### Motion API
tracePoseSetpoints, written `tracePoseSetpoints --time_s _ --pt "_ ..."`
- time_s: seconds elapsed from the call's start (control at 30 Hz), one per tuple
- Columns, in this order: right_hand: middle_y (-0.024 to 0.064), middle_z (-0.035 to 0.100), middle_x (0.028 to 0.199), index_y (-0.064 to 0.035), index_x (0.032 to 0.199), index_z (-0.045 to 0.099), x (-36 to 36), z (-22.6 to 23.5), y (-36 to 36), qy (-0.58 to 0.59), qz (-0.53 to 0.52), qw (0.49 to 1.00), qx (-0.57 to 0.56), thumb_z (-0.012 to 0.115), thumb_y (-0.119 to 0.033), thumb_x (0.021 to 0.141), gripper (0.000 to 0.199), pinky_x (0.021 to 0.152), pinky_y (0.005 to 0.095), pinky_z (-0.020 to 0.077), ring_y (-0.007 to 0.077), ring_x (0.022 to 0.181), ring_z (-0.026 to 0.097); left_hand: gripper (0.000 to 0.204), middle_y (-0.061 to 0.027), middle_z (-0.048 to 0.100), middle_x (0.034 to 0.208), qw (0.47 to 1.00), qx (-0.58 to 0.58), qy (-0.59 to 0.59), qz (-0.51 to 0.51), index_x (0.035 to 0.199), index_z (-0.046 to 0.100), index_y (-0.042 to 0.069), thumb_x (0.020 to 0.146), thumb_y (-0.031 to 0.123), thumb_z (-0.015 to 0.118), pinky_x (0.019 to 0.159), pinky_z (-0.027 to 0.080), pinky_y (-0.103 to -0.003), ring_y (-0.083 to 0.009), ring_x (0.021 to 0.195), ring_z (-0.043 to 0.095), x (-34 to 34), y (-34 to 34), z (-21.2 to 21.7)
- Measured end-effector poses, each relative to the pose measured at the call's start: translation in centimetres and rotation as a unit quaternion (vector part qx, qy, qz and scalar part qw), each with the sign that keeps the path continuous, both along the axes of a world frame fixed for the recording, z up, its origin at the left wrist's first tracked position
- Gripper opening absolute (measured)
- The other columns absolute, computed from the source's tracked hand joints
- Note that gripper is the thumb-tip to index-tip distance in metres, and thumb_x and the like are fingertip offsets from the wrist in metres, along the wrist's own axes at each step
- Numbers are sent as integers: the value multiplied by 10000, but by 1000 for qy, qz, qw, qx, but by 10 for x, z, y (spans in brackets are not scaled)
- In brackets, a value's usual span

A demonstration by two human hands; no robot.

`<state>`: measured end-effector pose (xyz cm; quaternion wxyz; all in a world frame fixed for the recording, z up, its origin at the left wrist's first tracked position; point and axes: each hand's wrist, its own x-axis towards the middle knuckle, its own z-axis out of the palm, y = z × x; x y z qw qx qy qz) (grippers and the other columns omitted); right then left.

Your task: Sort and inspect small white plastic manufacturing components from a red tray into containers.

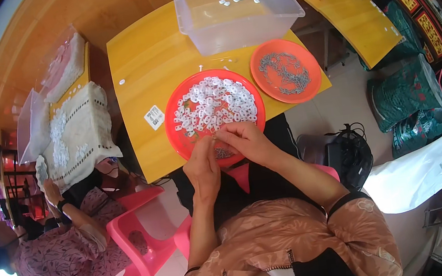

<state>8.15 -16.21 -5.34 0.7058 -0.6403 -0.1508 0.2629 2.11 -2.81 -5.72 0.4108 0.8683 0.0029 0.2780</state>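
Note:
My left hand (202,165) and my right hand (247,143) meet over the near side of a round red tray (173,136). Their fingers are pinched together at the tips; whatever sits between them is too small to name. Small white plastic pieces with holes (213,102) are heaped in the tray's far and middle part. Some small grey metal pieces, like nails or screws (223,153), lie at its near edge, partly behind my hands. To the right, an orange-red plate (265,86) holds many more grey metal pieces (285,73).
A clear plastic bin (240,32) with several white pieces stands behind the trays on the yellow table (137,54). A white label (154,117) lies left. Another person (72,236) works at a cloth-covered table (91,127). A pink chair (144,232) and green sacks (405,91) flank me.

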Motion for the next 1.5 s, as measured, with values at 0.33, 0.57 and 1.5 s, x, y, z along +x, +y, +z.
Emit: tracePoseSetpoints --time_s 0.33,0.57,1.5 --pt "-51 534 664 -18 897 631 9 3 -14 108 34 990 78 567 -126 901 126 498 154 330 7 587 447 104 -97 576 724 986 159 31 -42 927 607 56 827 47 581 521 454 -324 -253 601 588 -4 5 11" --pt "-25 548 783 -9 938 569 -1 -2 -17 -21 -44 996 69 544 -121 907 119 547 168 371 17 652 469 143 -24 480 621 845 -462 266 -50 800 524 1 896 105 502 519 365 -249 -98 549 416 -4 4 12" --pt "-46 467 703 -15 899 549 18 -11 -40 -81 -191 978 19 545 -143 915 129 559 175 342 19 627 406 107 -79 583 758 919 318 137 -191 848 662 91 742 97 663 611 472 -383 -287 696 591 100 10 14"
